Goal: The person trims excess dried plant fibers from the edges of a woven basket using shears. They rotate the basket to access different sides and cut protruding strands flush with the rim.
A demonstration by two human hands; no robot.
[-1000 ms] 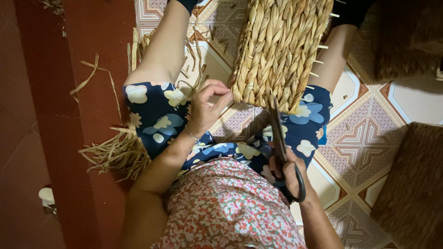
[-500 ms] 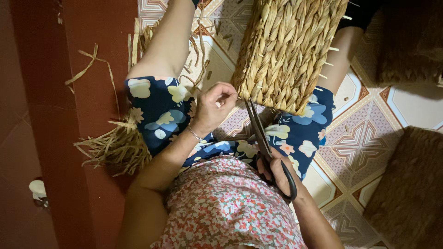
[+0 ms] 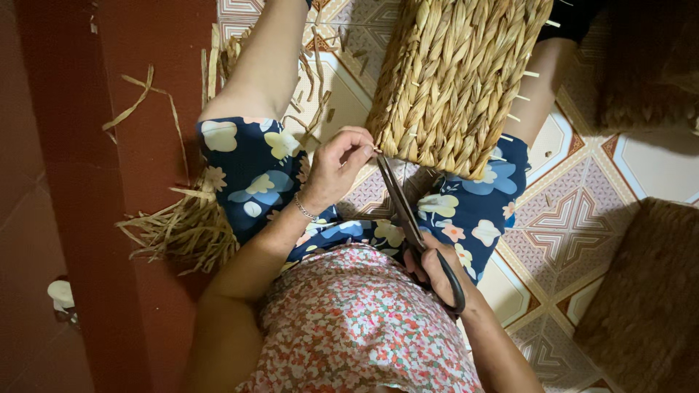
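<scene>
Though it is the largest thing in view, the woven basket [image 3: 459, 80] looks light for its bulk: a stiff, boxy shell of plaited pale straw with thin stick ends poking from its right edge, resting across the person's knees above the tiled floor [image 3: 575, 218]. Its rough weave should give a sure grip anywhere, and the firm lower corner seems the best place to steady it. Whether anything lies inside it I cannot tell, since only the woven outside shows. A bundle of loose straw [image 3: 182, 229] lies on the floor by the left thigh, soft and easily scattered. The scissors [image 3: 411, 218] are hard and dark, their blades slightly parted and pointing up at the basket's lower left corner. The right hand [image 3: 437, 269] has its fingers closed through the handle loops. The left hand [image 3: 338, 164] pinches a stray strand at that corner, fingertips nearly together.
</scene>
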